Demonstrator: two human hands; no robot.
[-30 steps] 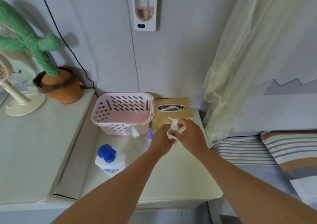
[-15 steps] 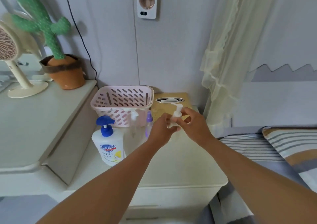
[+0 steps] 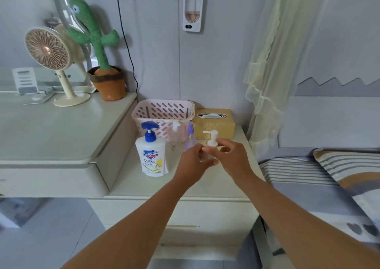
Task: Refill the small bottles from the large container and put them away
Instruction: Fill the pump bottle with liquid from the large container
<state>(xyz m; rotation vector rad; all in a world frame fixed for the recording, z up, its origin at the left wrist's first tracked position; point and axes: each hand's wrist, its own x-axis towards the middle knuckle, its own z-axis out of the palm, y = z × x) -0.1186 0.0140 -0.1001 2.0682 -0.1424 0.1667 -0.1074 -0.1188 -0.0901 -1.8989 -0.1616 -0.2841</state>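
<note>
So, L hand (image 3: pixel 192 162) curls round the pump bottle (image 3: pixel 212 140), R hand (image 3: pixel 233 158) pinches its collar (soap jug (image 3: pixel 153 157) just left).

At frame centre, the left hand (image 3: pixel 194 162) grips a small pump bottle (image 3: pixel 213 139) while the right hand (image 3: pixel 233 158) pinches its white collar. Left of them stands the large soap container (image 3: pixel 153 157) (blue pump, upright); a pink basket (image 3: pixel 164 112) and tissue box (image 3: pixel 214 125) sit behind.
</note>
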